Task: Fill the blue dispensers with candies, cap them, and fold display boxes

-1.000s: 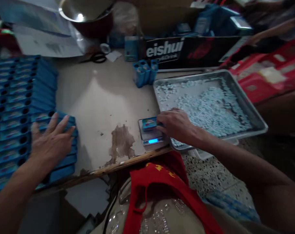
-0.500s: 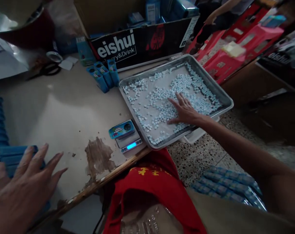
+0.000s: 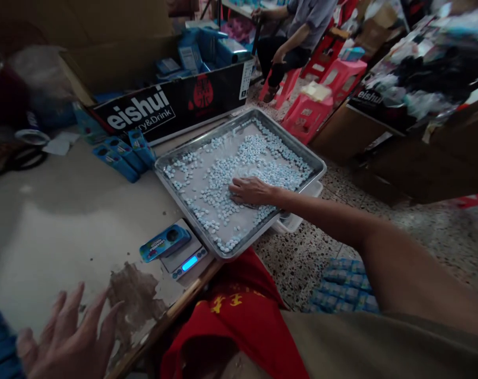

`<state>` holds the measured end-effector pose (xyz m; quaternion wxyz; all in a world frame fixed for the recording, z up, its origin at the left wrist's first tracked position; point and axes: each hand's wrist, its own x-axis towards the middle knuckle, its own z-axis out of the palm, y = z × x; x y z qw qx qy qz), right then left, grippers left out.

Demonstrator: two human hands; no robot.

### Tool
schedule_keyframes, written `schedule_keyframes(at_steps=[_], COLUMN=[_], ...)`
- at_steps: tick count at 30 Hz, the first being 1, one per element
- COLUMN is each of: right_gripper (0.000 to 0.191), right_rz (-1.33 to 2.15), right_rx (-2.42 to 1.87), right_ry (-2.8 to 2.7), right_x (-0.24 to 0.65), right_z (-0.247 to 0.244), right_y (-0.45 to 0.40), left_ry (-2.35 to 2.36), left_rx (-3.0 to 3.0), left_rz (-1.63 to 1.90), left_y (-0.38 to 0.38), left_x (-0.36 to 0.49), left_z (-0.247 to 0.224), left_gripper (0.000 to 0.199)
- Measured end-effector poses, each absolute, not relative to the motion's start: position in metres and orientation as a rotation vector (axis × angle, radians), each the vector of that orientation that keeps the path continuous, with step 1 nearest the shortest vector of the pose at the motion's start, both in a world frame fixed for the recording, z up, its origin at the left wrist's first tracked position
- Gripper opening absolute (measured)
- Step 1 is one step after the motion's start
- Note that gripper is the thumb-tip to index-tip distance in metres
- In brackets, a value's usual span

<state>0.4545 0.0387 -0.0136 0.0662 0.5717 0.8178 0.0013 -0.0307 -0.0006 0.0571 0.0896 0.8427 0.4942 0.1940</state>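
Note:
A metal tray (image 3: 239, 251) holds many small pale blue candies (image 3: 254, 152). My right hand (image 3: 250, 190) is down among them, fingers curled together; what lies under the fingers is hidden. My left hand (image 3: 75, 337) is over the table at the lower left, its fingers spread and holding nothing. Beside the tray's near left corner, a blue box with a round hole (image 3: 165, 243) rests on a small scale (image 3: 183, 258) with a lit display. Three blue boxes (image 3: 122, 155) stand near the tray's left corner.
Behind the tray is a black printed carton (image 3: 175, 105) with blue boxes inside. Scissors (image 3: 26, 158) lie at the left. More blue boxes (image 3: 0, 345) sit at the lower left edge. Red stools (image 3: 307, 113) and a seated person (image 3: 297, 37) are farther back. Blue packs (image 3: 341, 289) are on the floor.
My right hand's spread fingers have drawn together among the candies. My left hand has come away from the blue boxes at the left. The whole view has shifted toward the right.

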Motion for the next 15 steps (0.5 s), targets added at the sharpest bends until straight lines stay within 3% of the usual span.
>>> schedule_keyframes(at_steps=[4, 7, 9, 15], right_gripper=[0.034, 0.019, 0.026, 0.03], right_rz=[-0.14, -0.53, -0.779, -1.373], right_rx=[1.879, 2.381, 2.709, 2.89], right_ry=[2.405, 2.343, 2.234, 1.986], right_x=[0.444, 0.437, 0.434, 0.441], right_z=[-0.009, -0.009, -0.008, 0.002], right_y=[0.036, 0.035, 0.035, 0.044], left_ry=[1.645, 1.661, 1.671, 1.829], left_rx=[2.459, 2.486, 2.473, 2.449], left_rz=[0.623, 0.676, 0.739, 0.603], left_y=[-0.008, -0.011, -0.015, -0.033], left_x=[-0.021, -0.026, -0.03, -0.045], left_z=[0.056, 0.045, 0.035, 0.017], left_gripper=[0.077, 0.08, 0.077, 0.028])
